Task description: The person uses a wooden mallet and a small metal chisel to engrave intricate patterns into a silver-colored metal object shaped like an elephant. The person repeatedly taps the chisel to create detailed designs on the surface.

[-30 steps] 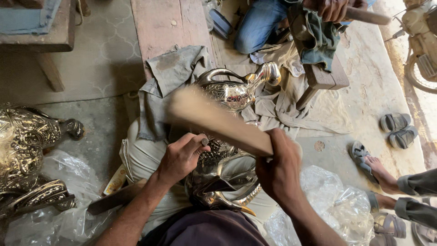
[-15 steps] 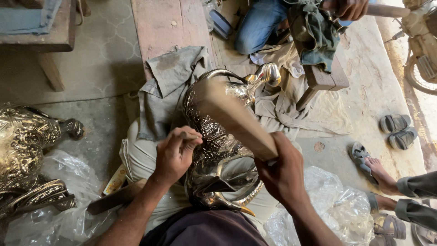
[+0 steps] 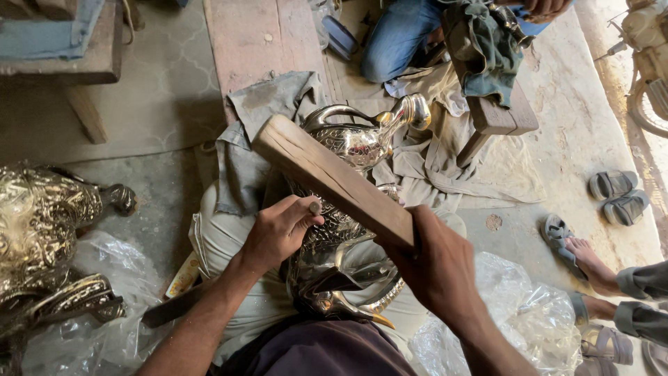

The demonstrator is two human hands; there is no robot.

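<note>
Left hand (image 3: 278,233): bare, no ring or glove; forearm bare, no sleeve in view. Right hand (image 3: 438,268): bare, likewise unadorned; forearm bare. Torso: dark purple-brown shirt (image 3: 320,351) at the lower edge. Legs: pale off-white trousers (image 3: 223,240), creased, cloth loose over both thighs.

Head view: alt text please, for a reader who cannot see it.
Seen from above, a person's right hand grips a flat wooden block over an ornate silver metal vessel in their lap, while the left hand holds a small punch against it. A brass ornament lies at left; another person's sandalled foot at right.
</note>
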